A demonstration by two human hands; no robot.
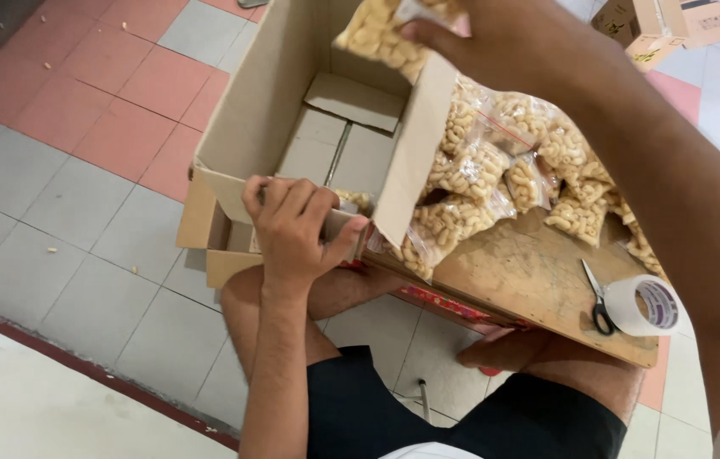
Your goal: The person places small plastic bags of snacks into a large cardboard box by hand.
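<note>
overhead, i am gripping the near wall of the open box with my left hand, fingers curled over its edge, while my right hand is pinching a clear snack bag above the opening. more bags are lying heaped on the board beside scissors and tape. loading looks underway; next i judge the bag needs lowering onto the box floor.

- The open brown cardboard box stands on the tiled floor, flaps up, nearly empty; the left hand grips its near wall.
- The clear plastic bag of pale curled snacks is held above the box by the right hand.
</note>
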